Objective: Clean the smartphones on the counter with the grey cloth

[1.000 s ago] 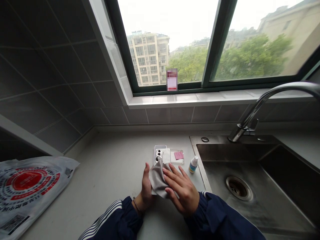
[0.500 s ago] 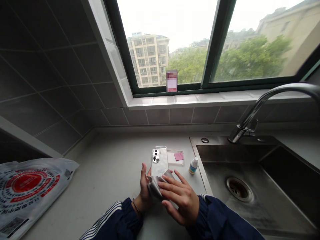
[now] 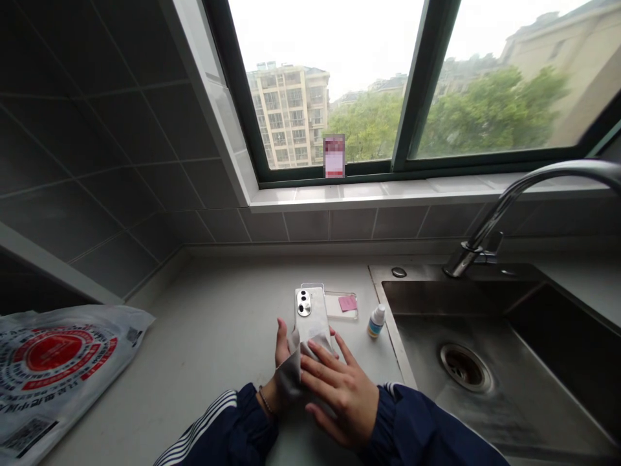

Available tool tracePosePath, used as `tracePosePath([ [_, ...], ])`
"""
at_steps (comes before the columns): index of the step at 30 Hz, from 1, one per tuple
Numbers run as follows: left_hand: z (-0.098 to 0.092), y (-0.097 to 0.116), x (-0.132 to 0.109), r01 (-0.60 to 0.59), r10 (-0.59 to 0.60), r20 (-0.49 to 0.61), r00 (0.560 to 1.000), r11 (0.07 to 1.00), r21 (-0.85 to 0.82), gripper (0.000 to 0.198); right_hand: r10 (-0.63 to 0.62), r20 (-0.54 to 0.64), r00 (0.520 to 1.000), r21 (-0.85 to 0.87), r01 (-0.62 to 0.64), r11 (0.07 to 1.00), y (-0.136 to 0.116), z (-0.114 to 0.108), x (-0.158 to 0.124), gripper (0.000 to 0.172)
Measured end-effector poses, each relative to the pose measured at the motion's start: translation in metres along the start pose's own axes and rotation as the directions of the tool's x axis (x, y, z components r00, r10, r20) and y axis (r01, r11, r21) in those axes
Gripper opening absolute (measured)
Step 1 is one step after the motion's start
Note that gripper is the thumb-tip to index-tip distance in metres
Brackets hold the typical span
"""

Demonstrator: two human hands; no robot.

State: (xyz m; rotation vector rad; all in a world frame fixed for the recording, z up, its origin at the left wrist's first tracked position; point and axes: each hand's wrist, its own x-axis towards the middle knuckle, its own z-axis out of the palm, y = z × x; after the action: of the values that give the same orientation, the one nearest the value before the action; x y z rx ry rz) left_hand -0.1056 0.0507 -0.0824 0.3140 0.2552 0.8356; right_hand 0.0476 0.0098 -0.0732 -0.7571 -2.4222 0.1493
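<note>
The left hand (image 3: 281,351) is gripping one white phone (image 3: 313,320) above the counter (image 3: 218,317);
thumb and fingertips are clasping its edges; the right hand (image 3: 342,388) is pressing one grey cloth (image 3: 290,372) against its back; one bottle (image 3: 375,321) is standing rightward.

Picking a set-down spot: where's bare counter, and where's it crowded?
Bare: counter between plastic bag and left hand; also a shallow strip between tiled back wall and phone. Crowded: from phone past clear case and pink piece to bottle by the sink. Right hand and grey cloth cover the phone's near end.
</note>
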Motion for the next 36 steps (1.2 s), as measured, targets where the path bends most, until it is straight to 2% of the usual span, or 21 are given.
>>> tracePosePath([
  [5, -0.001, -0.002, 0.000, 0.037, -0.040, 0.038, 0.998, 0.998, 0.059, 0.095, 0.018, 0.014, 1.000, -0.043, -0.017, 0.999, 0.000, 0.004, -0.002, 0.045],
  [10, -0.011, -0.008, 0.004, 0.019, -0.032, 0.088, 0.996, 0.989, 0.144, 0.078, 0.063, 0.044, 0.997, -0.142, -0.056, 0.988, 0.004, 0.005, -0.004, 0.059],
  [12, -0.021, -0.015, 0.005, -0.014, 0.001, 0.084, 0.996, 0.988, 0.156, 0.069, 0.088, 0.045, 0.995, -0.176, -0.079, 0.981, 0.005, 0.004, -0.004, 0.062],
  [14, -0.036, -0.022, 0.005, -0.073, 0.062, 0.064, 0.996, 0.979, 0.191, 0.070, 0.114, 0.036, 0.993, -0.206, -0.104, 0.973, 0.006, 0.003, -0.004, 0.064],
  [16, -0.053, -0.027, 0.005, -0.067, 0.064, 0.019, 0.998, 0.958, 0.280, 0.075, 0.144, 0.029, 0.989, -0.233, -0.133, 0.963, 0.006, 0.002, -0.003, 0.067],
  [17, -0.061, -0.029, 0.005, -0.113, 0.119, 0.000, 0.993, 0.943, 0.313, 0.074, 0.158, 0.027, 0.987, -0.244, -0.147, 0.958, 0.007, 0.002, -0.003, 0.068],
  [20, -0.078, -0.031, 0.004, -0.183, 0.213, -0.024, 0.977, 0.885, 0.427, 0.055, 0.179, 0.023, 0.984, -0.269, -0.166, 0.949, 0.008, -0.001, -0.003, 0.068],
  [22, -0.082, -0.031, 0.002, -0.222, 0.261, -0.017, 0.965, 0.850, 0.477, 0.049, 0.169, 0.023, 0.985, -0.277, -0.156, 0.948, 0.010, -0.004, -0.003, 0.067],
  [25, -0.076, -0.029, -0.001, -0.256, 0.279, 0.047, 0.959, 0.785, 0.564, 0.048, 0.158, 0.026, 0.987, -0.281, -0.145, 0.949, 0.011, -0.006, -0.003, 0.067],
  [29, -0.055, -0.028, -0.006, -0.263, 0.245, 0.124, 0.962, 0.690, 0.675, 0.057, 0.176, -0.009, 0.984, -0.268, -0.172, 0.948, 0.013, -0.004, -0.004, 0.070],
  [36, -0.025, -0.026, -0.008, -0.225, 0.200, 0.123, 0.972, 0.643, 0.732, 0.076, 0.238, -0.123, 0.963, -0.231, -0.261, 0.937, 0.018, -0.001, -0.005, 0.067],
])
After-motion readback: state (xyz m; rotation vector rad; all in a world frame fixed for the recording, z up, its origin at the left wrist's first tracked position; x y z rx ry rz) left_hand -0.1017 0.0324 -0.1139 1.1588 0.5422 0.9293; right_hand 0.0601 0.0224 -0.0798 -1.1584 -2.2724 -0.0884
